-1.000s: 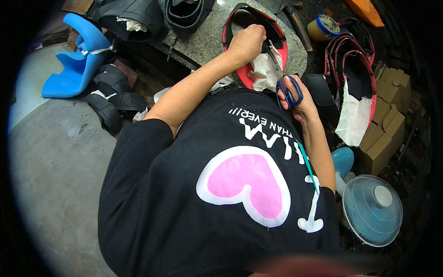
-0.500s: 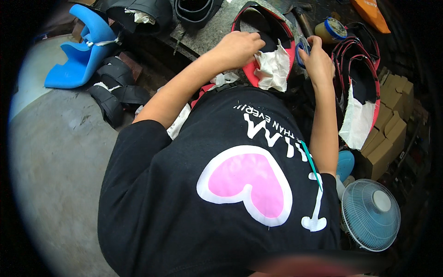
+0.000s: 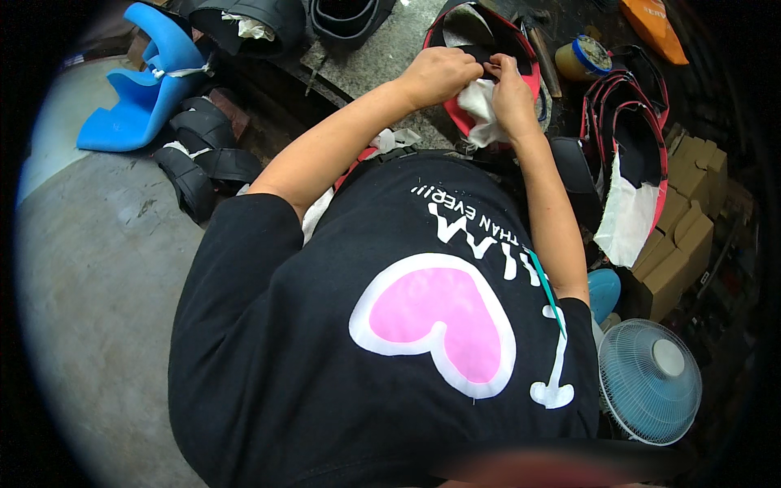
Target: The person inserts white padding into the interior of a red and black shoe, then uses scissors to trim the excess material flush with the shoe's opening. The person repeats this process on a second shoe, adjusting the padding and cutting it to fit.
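Note:
A red and black shoe upper (image 3: 530, 63) lies on the grey stone worktop in front of me, its opening facing up. White lining cloth (image 3: 478, 104) hangs bunched from its near side. My left hand (image 3: 443, 77) is closed at the upper's inner edge, fingertips pinched. Close beside it, my right hand (image 3: 514, 99) pinches the upper by the white cloth, thumb and fingers together. The fingertips of both hands almost meet, and whatever small part lies between them is hidden.
Beyond the upper lies a wooden tool handle (image 3: 543, 61), with a blue-rimmed jar (image 3: 587, 58) to its right. More red-edged uppers (image 3: 622, 154), cardboard boxes (image 3: 679, 232) and a fan (image 3: 651, 378) stand at right. Black uppers (image 3: 199, 154) and a blue moulded piece (image 3: 146, 102) are at left.
My right hand has left the blue-handled scissors at the right and moved left onto the upper, meeting my left hand. The upper has shifted slightly right, and its white cloth is now bunched.

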Demonstrator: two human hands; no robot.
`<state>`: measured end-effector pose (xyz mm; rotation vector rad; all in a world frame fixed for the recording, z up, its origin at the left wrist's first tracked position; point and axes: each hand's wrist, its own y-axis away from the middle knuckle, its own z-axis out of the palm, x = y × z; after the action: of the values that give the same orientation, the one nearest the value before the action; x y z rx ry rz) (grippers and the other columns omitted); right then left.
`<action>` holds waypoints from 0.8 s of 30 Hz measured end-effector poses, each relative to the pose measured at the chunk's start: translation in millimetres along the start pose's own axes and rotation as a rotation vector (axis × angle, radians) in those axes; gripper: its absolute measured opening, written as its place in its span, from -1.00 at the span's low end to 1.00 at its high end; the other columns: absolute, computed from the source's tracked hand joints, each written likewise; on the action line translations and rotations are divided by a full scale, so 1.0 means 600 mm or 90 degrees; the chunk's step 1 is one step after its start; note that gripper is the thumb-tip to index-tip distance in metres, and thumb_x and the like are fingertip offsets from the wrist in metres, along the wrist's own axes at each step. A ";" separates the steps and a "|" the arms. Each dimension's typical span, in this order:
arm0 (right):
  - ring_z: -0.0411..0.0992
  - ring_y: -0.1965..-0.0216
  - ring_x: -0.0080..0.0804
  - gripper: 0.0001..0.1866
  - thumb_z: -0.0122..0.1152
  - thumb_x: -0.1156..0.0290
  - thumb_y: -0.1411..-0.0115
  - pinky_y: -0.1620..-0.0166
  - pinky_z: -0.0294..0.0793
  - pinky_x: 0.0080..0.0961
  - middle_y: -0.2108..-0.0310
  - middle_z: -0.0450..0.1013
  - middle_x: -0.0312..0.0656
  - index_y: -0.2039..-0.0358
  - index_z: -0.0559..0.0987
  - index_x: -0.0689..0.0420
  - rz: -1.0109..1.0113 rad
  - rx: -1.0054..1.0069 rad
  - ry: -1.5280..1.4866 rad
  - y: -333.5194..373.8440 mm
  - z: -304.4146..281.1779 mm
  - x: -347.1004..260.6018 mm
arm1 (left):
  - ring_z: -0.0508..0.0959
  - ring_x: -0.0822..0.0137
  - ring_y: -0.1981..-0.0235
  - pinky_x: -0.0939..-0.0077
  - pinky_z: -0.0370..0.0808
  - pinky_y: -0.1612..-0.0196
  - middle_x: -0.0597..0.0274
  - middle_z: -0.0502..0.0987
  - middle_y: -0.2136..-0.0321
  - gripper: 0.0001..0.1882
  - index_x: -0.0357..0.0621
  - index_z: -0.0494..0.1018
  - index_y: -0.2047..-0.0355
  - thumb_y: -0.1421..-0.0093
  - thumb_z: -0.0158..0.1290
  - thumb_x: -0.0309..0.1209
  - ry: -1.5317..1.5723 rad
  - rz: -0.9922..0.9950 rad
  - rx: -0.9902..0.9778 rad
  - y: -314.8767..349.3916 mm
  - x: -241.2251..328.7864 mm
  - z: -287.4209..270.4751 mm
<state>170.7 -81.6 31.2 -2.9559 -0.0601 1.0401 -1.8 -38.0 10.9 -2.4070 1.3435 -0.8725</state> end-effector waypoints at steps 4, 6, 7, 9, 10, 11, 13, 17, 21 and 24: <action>0.47 -0.06 -0.04 -0.51 -0.14 0.65 -0.16 -0.04 0.45 -0.23 -0.02 0.51 -0.04 -0.13 0.29 0.14 0.038 -0.054 0.054 0.003 0.007 0.017 | 0.50 0.13 0.35 0.33 0.47 0.31 0.21 0.45 0.46 -0.83 -0.13 0.41 0.46 0.09 0.14 -0.55 0.078 0.028 0.006 0.041 -0.003 -0.032; 0.47 -0.06 -0.05 -0.50 -0.09 0.62 -0.17 -0.06 0.44 -0.24 -0.04 0.50 -0.04 -0.16 0.29 0.12 0.044 -0.074 0.056 0.007 0.006 0.013 | 0.50 0.13 0.36 0.31 0.47 0.31 0.21 0.45 0.47 -0.83 -0.13 0.41 0.45 0.10 0.14 -0.56 0.079 0.032 0.001 0.056 0.002 -0.040; 0.47 -0.06 -0.05 -0.49 -0.04 0.59 -0.17 -0.07 0.44 -0.25 -0.05 0.50 -0.04 -0.17 0.29 0.12 0.040 -0.078 0.058 0.010 0.007 0.008 | 0.50 0.13 0.36 0.31 0.47 0.31 0.21 0.44 0.47 -0.83 -0.13 0.42 0.45 0.11 0.14 -0.56 0.079 0.034 -0.007 0.063 0.006 -0.042; 0.47 -0.06 -0.05 -0.44 0.09 0.51 -0.16 -0.08 0.44 -0.26 -0.06 0.49 -0.04 -0.20 0.28 0.11 0.024 -0.080 0.042 0.015 0.007 0.002 | 0.50 0.13 0.33 0.29 0.48 0.24 0.22 0.44 0.47 -0.81 -0.14 0.42 0.45 0.12 0.13 -0.59 0.092 0.001 0.002 0.076 0.012 -0.049; 0.47 -0.06 -0.04 -0.40 0.17 0.45 -0.14 -0.08 0.44 -0.26 -0.06 0.49 -0.03 -0.21 0.28 0.11 0.014 -0.077 0.022 0.019 0.007 0.000 | 0.51 0.13 0.31 0.29 0.49 0.23 0.21 0.45 0.45 -0.81 -0.14 0.42 0.43 0.11 0.12 -0.60 0.100 -0.009 0.008 0.082 0.014 -0.052; 0.48 -0.05 -0.04 -0.35 0.26 0.39 -0.11 -0.09 0.44 -0.26 -0.07 0.48 -0.02 -0.22 0.28 0.10 0.010 -0.075 0.003 0.023 0.006 -0.001 | 0.51 0.12 0.30 0.29 0.49 0.22 0.21 0.46 0.44 -0.80 -0.14 0.42 0.42 0.11 0.11 -0.61 0.107 -0.017 0.015 0.088 0.015 -0.056; 0.47 -0.03 -0.03 -0.26 0.38 0.25 -0.01 -0.08 0.44 -0.24 -0.03 0.50 -0.05 -0.21 0.32 0.07 -0.051 -0.096 0.044 0.028 0.003 -0.001 | 0.52 0.10 0.27 0.29 0.50 0.20 0.17 0.46 0.33 -0.76 -0.16 0.41 0.35 0.08 0.08 -0.64 0.164 -0.056 -0.048 0.099 0.012 -0.066; 0.44 -0.03 -0.04 -0.20 0.49 0.09 0.12 -0.10 0.41 -0.22 0.01 0.48 -0.08 -0.14 0.41 0.06 -0.181 -0.079 0.028 0.035 -0.001 -0.005 | 0.53 0.05 0.23 0.29 0.53 0.19 0.10 0.42 0.13 -0.69 -0.20 0.37 0.23 0.03 0.04 -0.66 0.206 -0.155 -0.047 0.106 0.007 -0.069; 0.44 0.01 -0.17 -0.34 0.49 0.08 0.13 -0.08 0.35 -0.20 0.08 0.47 -0.15 0.02 0.50 0.08 -0.226 -0.076 -0.099 0.049 -0.005 -0.010 | 0.56 0.13 0.25 0.33 0.55 0.21 0.10 0.39 0.11 -0.71 -0.21 0.36 0.22 -0.08 0.19 -0.48 0.163 -0.225 -0.036 0.091 0.013 -0.052; 0.49 0.16 -0.18 -0.63 0.33 0.25 -0.07 0.03 0.42 -0.24 0.23 0.52 -0.16 0.11 0.55 0.09 -0.268 0.006 0.000 0.048 0.011 -0.004 | 0.58 0.17 0.36 0.35 0.55 0.30 0.13 0.44 0.27 -0.69 -0.18 0.39 0.25 -0.07 0.26 -0.39 0.127 -0.263 0.016 0.074 0.018 -0.043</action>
<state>165.8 -110.4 26.7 -2.7509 -0.6411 0.9708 -43.7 -69.5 14.1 -2.6837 0.8910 -1.2500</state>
